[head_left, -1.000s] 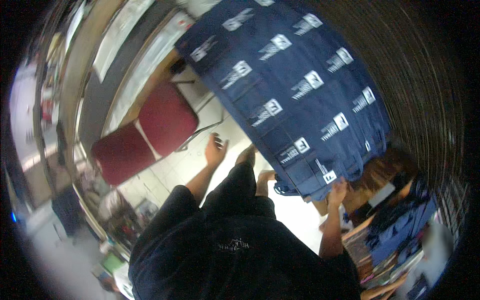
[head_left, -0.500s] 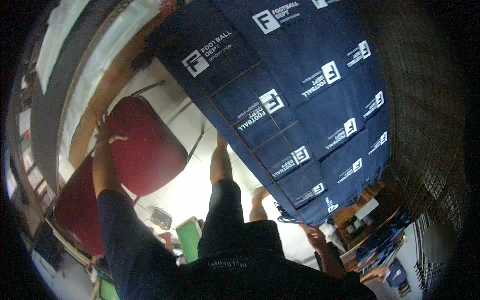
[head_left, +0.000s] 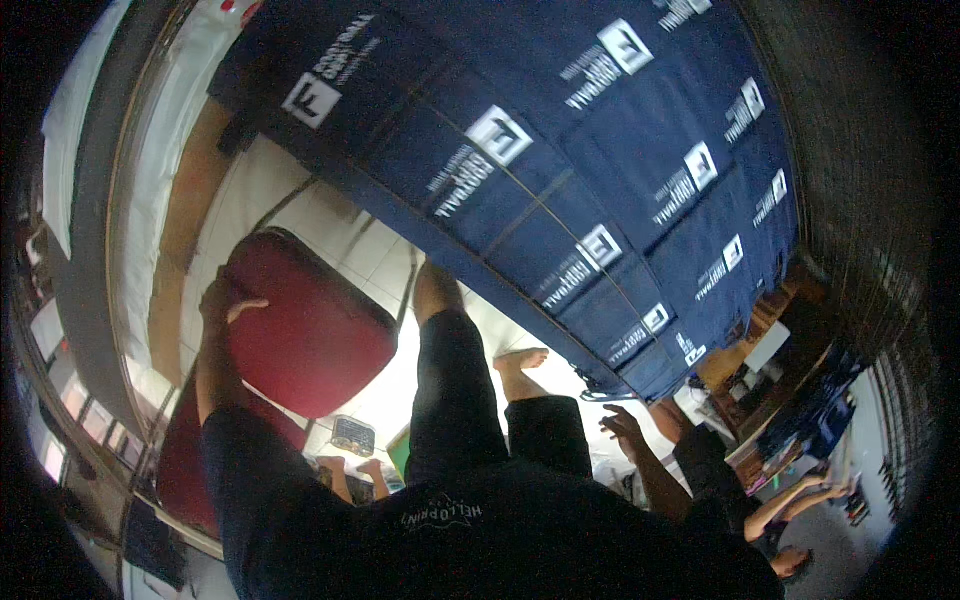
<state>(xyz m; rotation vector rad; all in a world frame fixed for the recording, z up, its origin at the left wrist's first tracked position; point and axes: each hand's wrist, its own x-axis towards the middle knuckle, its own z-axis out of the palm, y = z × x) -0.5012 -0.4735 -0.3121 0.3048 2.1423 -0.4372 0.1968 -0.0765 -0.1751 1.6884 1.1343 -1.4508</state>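
The cloth [head_left: 590,170] is the biggest thing before you: dark blue, with rows of white prints, it fills the upper middle and right, its near end tapering down toward your right side. Left of it, well apart, stands the chair [head_left: 310,335], with two red pads, on the pale tiled floor [head_left: 365,250]. Low at the far right is another person [head_left: 795,515], forearms bare. Your left hand [head_left: 222,293] is at the left edge of the chair's farther pad, thumb lying over the red; the fingers are too dark for you to tell how tightly they close. Your right hand [head_left: 625,428] is just below the cloth's near end, fingers loosely spread and bent, holding nothing. Beside the chair sits a small grey item [head_left: 352,435], its kind unclear.
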